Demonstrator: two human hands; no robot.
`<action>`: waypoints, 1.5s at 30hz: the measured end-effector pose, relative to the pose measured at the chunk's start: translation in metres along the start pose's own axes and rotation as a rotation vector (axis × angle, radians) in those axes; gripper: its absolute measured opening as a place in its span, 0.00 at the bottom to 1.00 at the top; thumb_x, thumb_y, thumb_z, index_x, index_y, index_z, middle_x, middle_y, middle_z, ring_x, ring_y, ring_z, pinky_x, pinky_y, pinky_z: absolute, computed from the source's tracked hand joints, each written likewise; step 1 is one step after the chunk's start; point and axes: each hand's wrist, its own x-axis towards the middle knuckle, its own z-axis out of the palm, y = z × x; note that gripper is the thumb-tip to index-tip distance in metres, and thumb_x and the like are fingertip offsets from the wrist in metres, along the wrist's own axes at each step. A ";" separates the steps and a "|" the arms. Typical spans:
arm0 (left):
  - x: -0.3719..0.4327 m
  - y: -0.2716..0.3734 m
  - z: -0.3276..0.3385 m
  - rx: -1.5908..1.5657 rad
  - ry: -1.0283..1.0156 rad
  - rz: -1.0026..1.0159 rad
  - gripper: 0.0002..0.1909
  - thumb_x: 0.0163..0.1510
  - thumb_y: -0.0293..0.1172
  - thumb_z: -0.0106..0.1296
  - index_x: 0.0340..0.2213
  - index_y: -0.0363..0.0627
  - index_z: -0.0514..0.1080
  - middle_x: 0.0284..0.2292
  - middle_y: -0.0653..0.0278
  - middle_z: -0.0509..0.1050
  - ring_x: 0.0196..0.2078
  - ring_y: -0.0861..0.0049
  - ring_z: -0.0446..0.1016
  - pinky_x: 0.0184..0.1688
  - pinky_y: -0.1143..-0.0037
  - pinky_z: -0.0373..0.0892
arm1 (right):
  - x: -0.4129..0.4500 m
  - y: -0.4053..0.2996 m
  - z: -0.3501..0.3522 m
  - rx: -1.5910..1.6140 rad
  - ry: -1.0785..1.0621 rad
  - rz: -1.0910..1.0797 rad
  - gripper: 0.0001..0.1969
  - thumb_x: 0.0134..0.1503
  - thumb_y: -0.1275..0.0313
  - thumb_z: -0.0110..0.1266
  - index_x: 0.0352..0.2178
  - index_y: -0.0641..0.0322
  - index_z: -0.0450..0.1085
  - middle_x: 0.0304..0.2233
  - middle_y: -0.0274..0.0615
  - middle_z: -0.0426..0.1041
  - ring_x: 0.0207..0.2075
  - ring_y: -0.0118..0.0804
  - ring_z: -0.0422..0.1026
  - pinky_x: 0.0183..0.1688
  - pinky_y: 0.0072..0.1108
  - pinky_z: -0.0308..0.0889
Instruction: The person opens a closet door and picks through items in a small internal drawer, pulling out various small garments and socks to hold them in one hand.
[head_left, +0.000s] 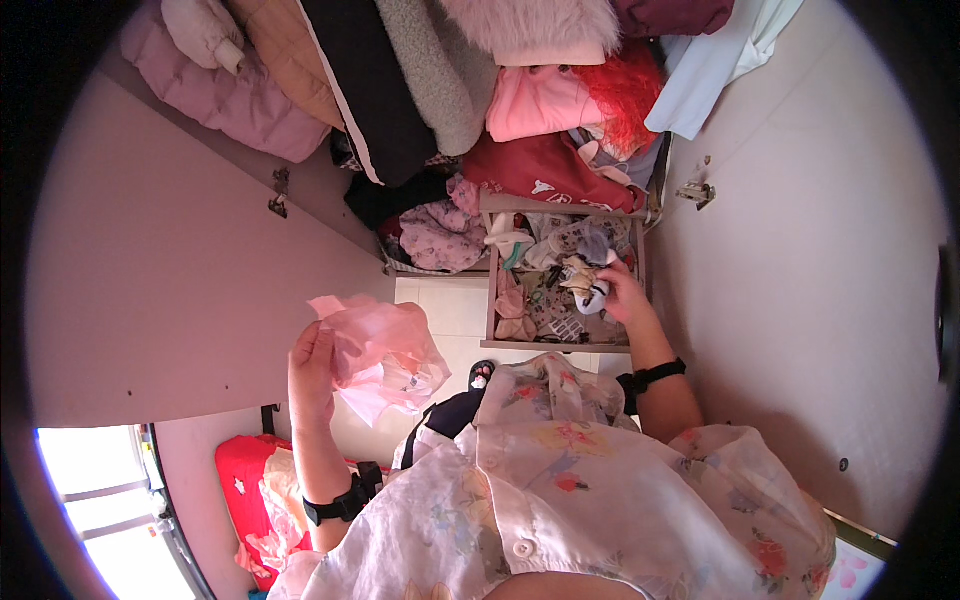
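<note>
My left hand (313, 360) grips the rim of a thin pink plastic bag (390, 352), which hangs to the left of the drawer with some small things showing through it. In the pulled-out wardrobe drawer (555, 346), my right hand (621, 294) is closed on a bundle of small cloth items (591, 298) that look like socks, white, beige and grey. Around that bundle lie pink cloth pieces (512, 304), a white blister-like card (568, 328), a white item with a green part (510, 241) and other small odds and ends.
Coats and jackets, among them a black one (375, 90), hang above the drawer. A dark red bag (547, 171) and floral pink cloth (444, 234) lie in the wardrobe. Open doors stand at left (187, 285) and right (787, 247). Red fabric (244, 487) is at lower left.
</note>
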 end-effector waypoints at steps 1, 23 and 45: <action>0.000 0.001 0.001 0.008 -0.017 -0.007 0.10 0.57 0.30 0.38 0.29 0.39 0.68 0.17 0.68 0.69 0.13 0.91 0.58 0.13 0.87 0.54 | -0.001 -0.001 0.000 0.000 0.000 0.000 0.21 0.46 0.80 0.45 0.45 0.57 0.62 0.36 0.38 0.68 0.36 0.35 0.68 0.39 0.27 0.66; 0.009 -0.009 -0.004 -0.042 0.015 -0.037 0.10 0.56 0.31 0.40 0.34 0.38 0.68 0.27 0.69 0.70 0.28 0.85 0.69 0.30 0.84 0.65 | -0.019 -0.045 0.004 0.198 -0.130 -0.110 0.13 0.51 0.66 0.51 0.38 0.58 0.65 0.29 0.31 0.67 0.28 0.25 0.67 0.30 0.15 0.63; 0.006 -0.014 0.052 0.247 -0.381 0.010 0.18 0.46 0.25 0.53 0.41 0.37 0.66 0.26 0.68 0.70 0.24 0.85 0.65 0.31 0.84 0.63 | -0.028 0.005 0.103 -0.057 -0.037 -0.095 0.15 0.54 0.74 0.43 0.45 0.60 0.59 0.40 0.39 0.66 0.39 0.32 0.68 0.43 0.25 0.64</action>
